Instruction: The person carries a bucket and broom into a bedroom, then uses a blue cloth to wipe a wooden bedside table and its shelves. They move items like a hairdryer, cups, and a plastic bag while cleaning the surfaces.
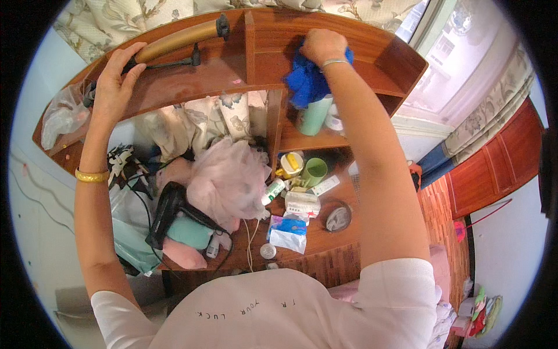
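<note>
My left hand (115, 83) grips the near end of a gold tube with black end fittings (176, 41). The tube lies slantwise in the upper left compartment of a wooden shelf unit (249, 48), and a thin black rod (172, 64) runs beside it. In the upper right compartment, my right hand (324, 46) is closed around a crumpled blue cloth (305, 78). Part of the cloth hangs over the shelf's front edge, in front of the top of a pale green cylinder (314, 115) on the shelf below.
A clear plastic bag (65, 115) lies at the unit's left end. Below, the desk (314, 242) carries a black hair dryer (168, 213), a stuffed pale plastic bag (229, 179), a green cup (314, 171), a blue tissue pack (287, 227) and a round glass dish (338, 218). Floral curtains (126, 22) hang behind.
</note>
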Demonstrator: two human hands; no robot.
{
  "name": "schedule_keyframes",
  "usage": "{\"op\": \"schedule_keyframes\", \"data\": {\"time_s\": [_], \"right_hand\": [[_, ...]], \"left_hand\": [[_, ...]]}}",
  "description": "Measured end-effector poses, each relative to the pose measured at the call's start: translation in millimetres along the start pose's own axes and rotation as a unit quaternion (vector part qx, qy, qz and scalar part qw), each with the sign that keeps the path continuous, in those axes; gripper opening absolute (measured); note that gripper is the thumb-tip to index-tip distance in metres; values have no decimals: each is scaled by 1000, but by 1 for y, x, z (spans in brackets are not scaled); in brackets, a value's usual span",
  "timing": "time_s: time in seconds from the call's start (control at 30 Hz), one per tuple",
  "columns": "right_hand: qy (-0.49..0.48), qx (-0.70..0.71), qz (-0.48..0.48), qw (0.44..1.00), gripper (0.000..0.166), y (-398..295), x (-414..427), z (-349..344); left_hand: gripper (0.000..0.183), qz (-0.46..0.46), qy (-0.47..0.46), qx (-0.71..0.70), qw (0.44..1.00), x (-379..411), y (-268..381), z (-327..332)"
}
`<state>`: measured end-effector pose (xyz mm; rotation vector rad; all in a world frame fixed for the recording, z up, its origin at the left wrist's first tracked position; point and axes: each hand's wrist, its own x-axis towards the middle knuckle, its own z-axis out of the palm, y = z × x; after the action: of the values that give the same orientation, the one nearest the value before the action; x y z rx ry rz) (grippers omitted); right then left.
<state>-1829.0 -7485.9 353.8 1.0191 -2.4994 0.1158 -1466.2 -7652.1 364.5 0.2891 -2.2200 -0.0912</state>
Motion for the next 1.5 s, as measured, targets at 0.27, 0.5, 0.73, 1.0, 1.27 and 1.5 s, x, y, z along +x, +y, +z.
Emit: {"op": "schedule_keyframes", "data": {"time_s": [0.27,0.5,0.73,1.0,1.27,1.5], "right_hand": [[126,-95,143,977,25,155,9,29],[55,-242,-15,968,23,161,2,29],[-59,-122,-21,991,27,186,18,28],[-14,-56,-97,994,21,136,-49,-20],[69,179,-206,959,26,127,-118,-32],[253,310,-122,908,24,168,-192,-30]], "left_hand": [[34,12,-14,-22,1000,5,43,-6],[33,29,3,-54,998,38,79,1],[25,-36,63,7,997,67,141,-6],[23,-65,135,-99,984,81,136,-64],[29,-25,-38,-201,979,106,212,46],[35,130,41,15,991,96,213,147]]}}
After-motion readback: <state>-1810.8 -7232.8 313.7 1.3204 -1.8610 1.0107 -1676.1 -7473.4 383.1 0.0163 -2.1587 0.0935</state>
